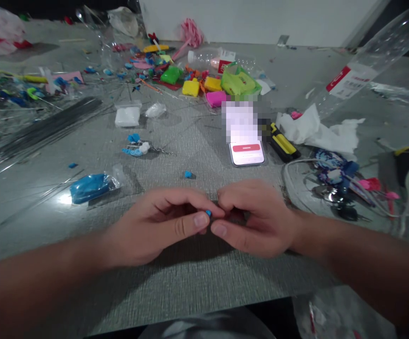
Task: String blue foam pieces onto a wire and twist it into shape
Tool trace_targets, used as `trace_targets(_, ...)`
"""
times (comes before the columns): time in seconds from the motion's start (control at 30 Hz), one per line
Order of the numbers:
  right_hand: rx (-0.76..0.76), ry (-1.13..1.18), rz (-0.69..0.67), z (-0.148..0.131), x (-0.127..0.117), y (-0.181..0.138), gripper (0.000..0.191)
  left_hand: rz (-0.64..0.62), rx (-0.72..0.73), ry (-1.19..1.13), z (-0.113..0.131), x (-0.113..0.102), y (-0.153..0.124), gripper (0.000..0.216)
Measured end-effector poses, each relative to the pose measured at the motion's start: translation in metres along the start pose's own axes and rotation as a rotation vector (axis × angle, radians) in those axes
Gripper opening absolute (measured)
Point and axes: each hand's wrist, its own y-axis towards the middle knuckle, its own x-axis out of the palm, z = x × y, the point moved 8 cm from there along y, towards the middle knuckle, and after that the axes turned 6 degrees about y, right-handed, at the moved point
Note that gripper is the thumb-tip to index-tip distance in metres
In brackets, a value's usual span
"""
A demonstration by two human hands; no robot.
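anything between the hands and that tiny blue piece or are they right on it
Nothing visible stands between them. The left hand and right hand meet at the tiny blue piece, fingertips pinching it directly, just above the grey table.

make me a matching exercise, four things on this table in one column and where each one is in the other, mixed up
Things
1. tiny blue bit
2. phone
3. bagged blue clay
4. yellow-and-black tool

Places
a. just right of the phone
b. at the fingertips where left hand and right hand meet
c. beyond and to the left of the left hand
d. straight beyond both hands, screen lit

Pairs: 1-b, 2-d, 3-c, 4-a
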Motion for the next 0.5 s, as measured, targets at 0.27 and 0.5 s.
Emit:
trace_targets(0.27,-0.017,-0.023,0.013,-0.003,0.0,0.0,0.031,0.024,0.045,0.115,0.005,-0.001,-0.003,0.017)
trace_targets(0.5,0.02,-0.071,0.037,-0.001,-0.008,-0.001,0.028,0.005,0.161,0.513,0.019,-0.007,-0.001,0.01)
